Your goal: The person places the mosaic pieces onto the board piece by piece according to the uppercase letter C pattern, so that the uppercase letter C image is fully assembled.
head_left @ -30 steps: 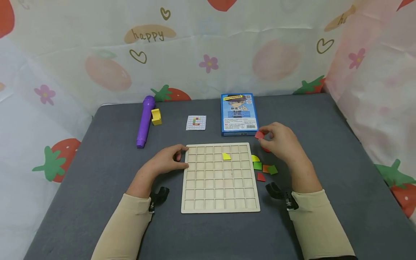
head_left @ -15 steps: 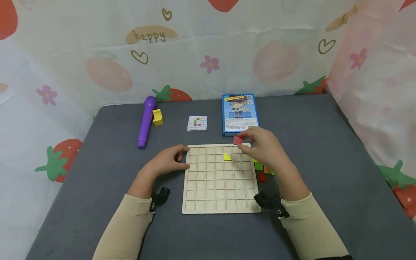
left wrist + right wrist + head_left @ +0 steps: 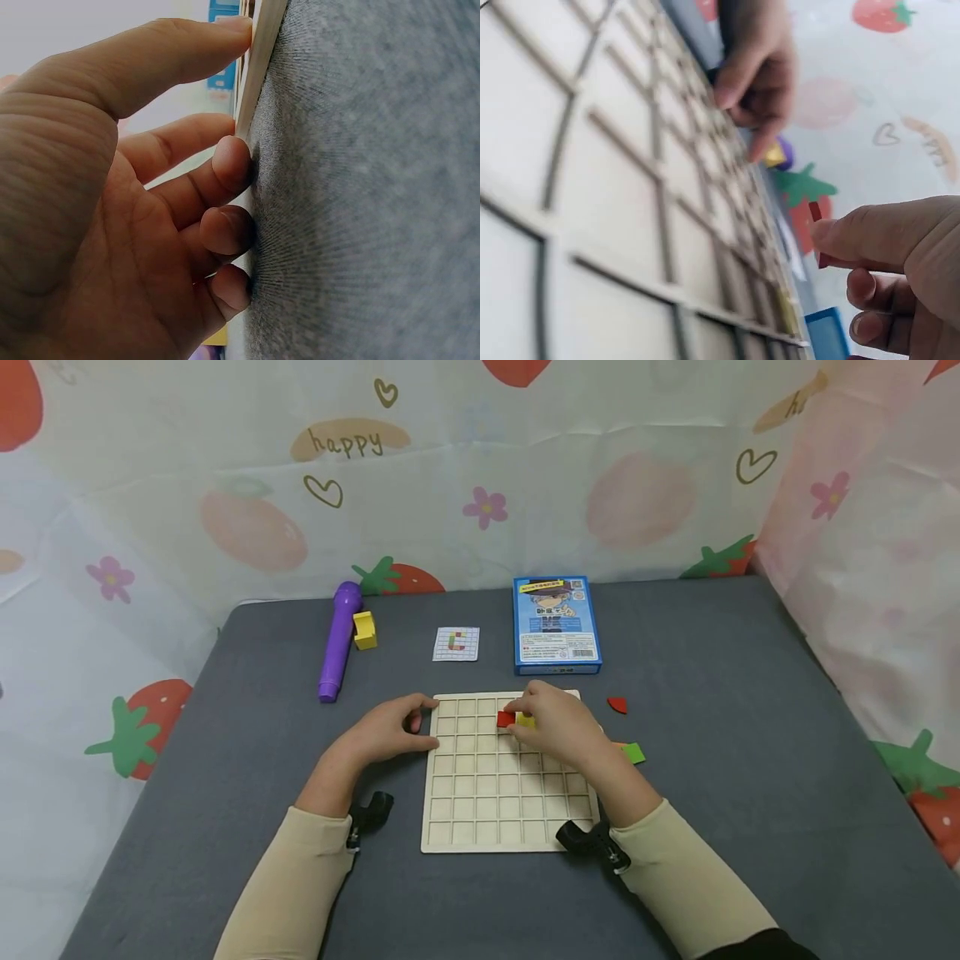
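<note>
Fingers (image 3: 855, 232) of right hand (image 3: 551, 722) pinch red tile (image 3: 506, 718); left hand (image 3: 390, 731) fingers relaxed, bracing board (image 3: 502, 810) edge, clearest in left wrist view.

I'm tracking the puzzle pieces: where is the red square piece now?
Head view: the red square piece is pinched by the right hand over the wooden grid board, left of the yellow piece.

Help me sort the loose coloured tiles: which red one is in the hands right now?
The red square tile, pinched by the right hand over the wooden grid board, beside the yellow tile. The other red piece lies untouched on the grey cloth right of the board.
</note>
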Tool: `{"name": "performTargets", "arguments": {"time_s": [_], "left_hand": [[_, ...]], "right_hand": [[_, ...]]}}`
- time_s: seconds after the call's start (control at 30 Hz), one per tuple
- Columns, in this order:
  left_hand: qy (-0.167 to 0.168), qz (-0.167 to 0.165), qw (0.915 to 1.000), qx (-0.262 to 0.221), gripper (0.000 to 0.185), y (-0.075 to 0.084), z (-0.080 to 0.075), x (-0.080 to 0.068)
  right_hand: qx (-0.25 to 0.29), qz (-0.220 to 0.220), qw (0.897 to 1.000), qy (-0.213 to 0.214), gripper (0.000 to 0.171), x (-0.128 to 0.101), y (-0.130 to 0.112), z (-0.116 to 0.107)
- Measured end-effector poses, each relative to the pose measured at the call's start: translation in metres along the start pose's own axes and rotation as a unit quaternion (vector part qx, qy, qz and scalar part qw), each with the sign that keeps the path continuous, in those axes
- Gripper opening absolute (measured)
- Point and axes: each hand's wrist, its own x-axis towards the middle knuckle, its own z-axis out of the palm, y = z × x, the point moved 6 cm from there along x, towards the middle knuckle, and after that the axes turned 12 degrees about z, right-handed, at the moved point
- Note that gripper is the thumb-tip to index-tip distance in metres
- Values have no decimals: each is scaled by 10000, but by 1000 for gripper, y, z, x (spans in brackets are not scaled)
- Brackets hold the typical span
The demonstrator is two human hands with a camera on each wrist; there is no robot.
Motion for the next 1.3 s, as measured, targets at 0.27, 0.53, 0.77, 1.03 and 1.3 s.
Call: {"name": "performTargets", "arguments": {"time_s": [0.27,0.53,0.77,1.03,1.3], "left_hand": [[1,-84,10000,-45,57,2,1,0],[18,-81,10000,-13,55,2,1,1],[29,20,10000,12,56,2,0,0],[47,20,10000,-18,56,-1,1,-1],[65,7,10000,-28,55,1,0,0]], "right_hand": [[-578,-52,9983,-15,27,6,5,20],[-423,236,9978,461,15,4,8,17],[-337,178,9993,33,29,2,10,11],[376,515,9980,-54,35,-7,32,-25],[406,1079,9933,-107,32,-15,68,-48]]}}
